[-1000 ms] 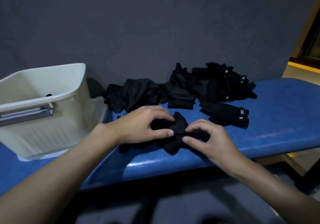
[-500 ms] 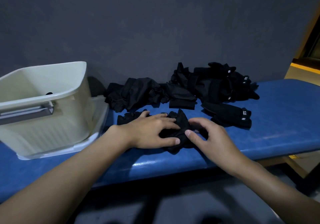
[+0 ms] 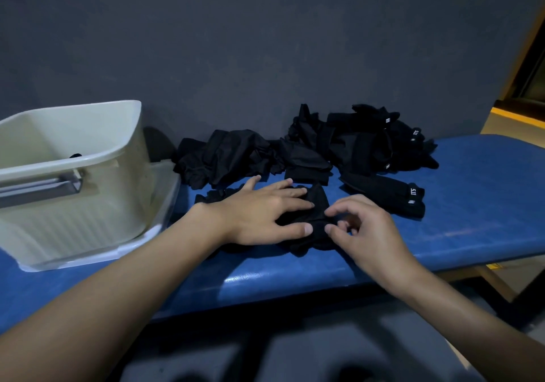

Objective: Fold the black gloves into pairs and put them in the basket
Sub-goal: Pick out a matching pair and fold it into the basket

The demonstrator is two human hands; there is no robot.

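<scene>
Gloves [image 3: 320, 204] under flat left hand [image 3: 259, 216], right hand [image 3: 371, 234] pinching them — basket [image 3: 88, 204] beside.

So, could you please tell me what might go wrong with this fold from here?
The half-folded gloves are held only by the flat left hand and the right hand pinching one edge; lifting either could let the fold spring open. They lie near the front edge of the blue bench and might slide off. The loose pile just behind could get snagged.
</scene>
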